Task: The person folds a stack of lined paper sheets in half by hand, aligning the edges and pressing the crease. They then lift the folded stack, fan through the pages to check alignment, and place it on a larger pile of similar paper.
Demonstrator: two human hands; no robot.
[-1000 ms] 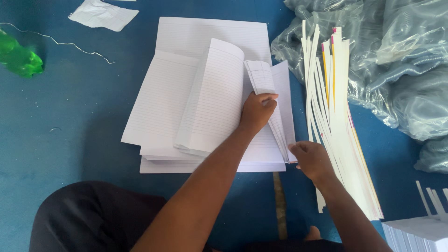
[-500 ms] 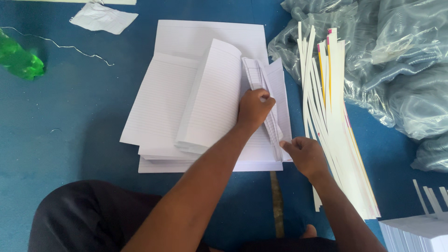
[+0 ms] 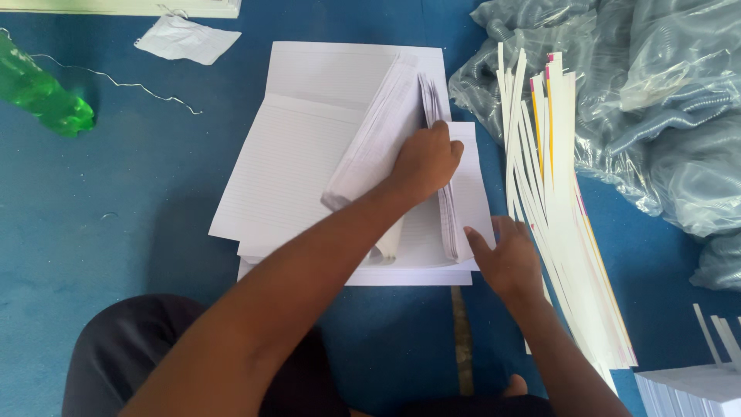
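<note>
Ruled paper sheets (image 3: 297, 166): white, lined, stacked in loose layers at centre of blue floor (image 3: 116, 247), nearer its far edge; lowest layers jutting out at near side of stack.

Lifted sheaf (image 3: 378, 143): thick bundle of same ruled sheets, raised off right half of stack and bowed over toward the left, edges fanned.

Left hand (image 3: 423, 162): laid over lifted sheaf, fingers (image 3: 441, 133) curled around its fanned edge, clenched on the paper.

Right hand (image 3: 505, 259): at near right corner of stack, flat, fingers spread and released, thumb touching edge of bottom sheets; gripping nothing.

Card strips (image 3: 552, 193): long white strips with pink and yellow edges, fanned lengthwise just right of stack, running from far side toward near edge of floor.

Clear plastic bags (image 3: 656, 100): crumpled heap at far right corner, touching far ends of strips.

Green plastic bottle (image 3: 42, 96): lying at far left edge.

Thin wire (image 3: 131, 83): trailing from bottle toward stack.

Crumpled paper scrap (image 3: 187, 38): white, at far edge, left of stack.

Second white stack (image 3: 691, 390): partly in view at near right corner.
</note>
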